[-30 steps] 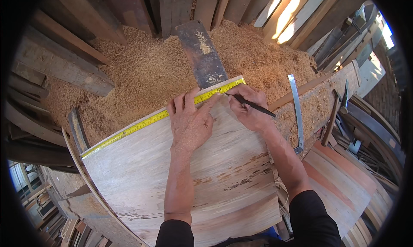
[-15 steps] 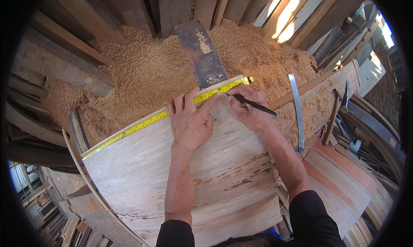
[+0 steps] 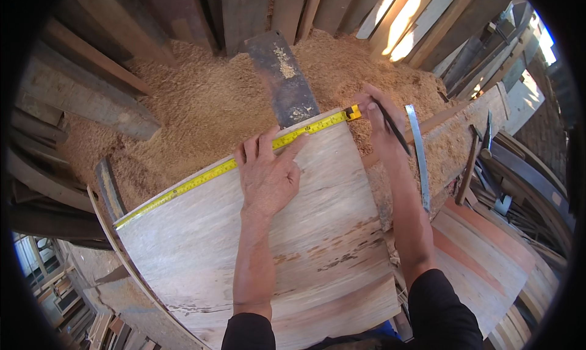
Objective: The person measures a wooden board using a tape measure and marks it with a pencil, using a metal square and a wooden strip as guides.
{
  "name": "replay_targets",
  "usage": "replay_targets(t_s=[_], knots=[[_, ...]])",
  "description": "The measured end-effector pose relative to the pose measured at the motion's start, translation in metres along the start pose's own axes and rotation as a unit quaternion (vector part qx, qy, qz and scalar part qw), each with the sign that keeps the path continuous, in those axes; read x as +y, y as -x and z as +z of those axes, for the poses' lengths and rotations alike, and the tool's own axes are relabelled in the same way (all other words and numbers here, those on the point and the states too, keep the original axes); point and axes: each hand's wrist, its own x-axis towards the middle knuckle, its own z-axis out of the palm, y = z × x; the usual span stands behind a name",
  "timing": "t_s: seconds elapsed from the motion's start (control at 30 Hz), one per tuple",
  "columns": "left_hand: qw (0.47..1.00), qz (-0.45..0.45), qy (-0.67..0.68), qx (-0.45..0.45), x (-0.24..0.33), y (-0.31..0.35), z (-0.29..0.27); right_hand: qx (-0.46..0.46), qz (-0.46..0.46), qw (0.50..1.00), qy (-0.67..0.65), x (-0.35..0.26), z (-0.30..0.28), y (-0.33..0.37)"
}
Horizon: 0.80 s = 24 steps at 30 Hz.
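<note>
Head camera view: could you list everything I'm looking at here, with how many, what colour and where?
Wooden panel: one, pale with brown streaks, centre
Tape measure: one, yellow and black, along the panel's far edge
Pencil-like marker: one, black, in the right hand
Sawdust: one broad spread, light brown, beyond the panel
Dark board: one, blackish, beyond the panel
Metal strip: one, silver, right of the panel
Striped panel: one, pale and reddish, lower right
Planks: many, brown and grey, mostly far side
Wood offcuts: many, mixed browns, lower left
Sleeves: two, black, lower edge
Left hand: one, bare, fingers on the tape measure
Right hand: one, bare, near the tape measure's right end
</note>
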Motion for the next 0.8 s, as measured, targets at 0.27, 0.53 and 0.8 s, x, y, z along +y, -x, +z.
replay_targets(t_s=[0.27,0.53,0.8], knots=[[1.0,0.005,0.008,0.005,-0.001,0.0,0.002,-0.307,0.055,0.883,0.351,0.033,-0.013,-0.02],[0.999,0.007,0.029,0.041,-0.006,0.001,0.006,-0.245,-0.028,0.948,0.2,0.084,0.0,-0.008],[0.999,-0.006,0.026,0.043,-0.009,0.003,0.006,-0.261,0.013,0.926,0.273,0.081,-0.017,-0.005]])
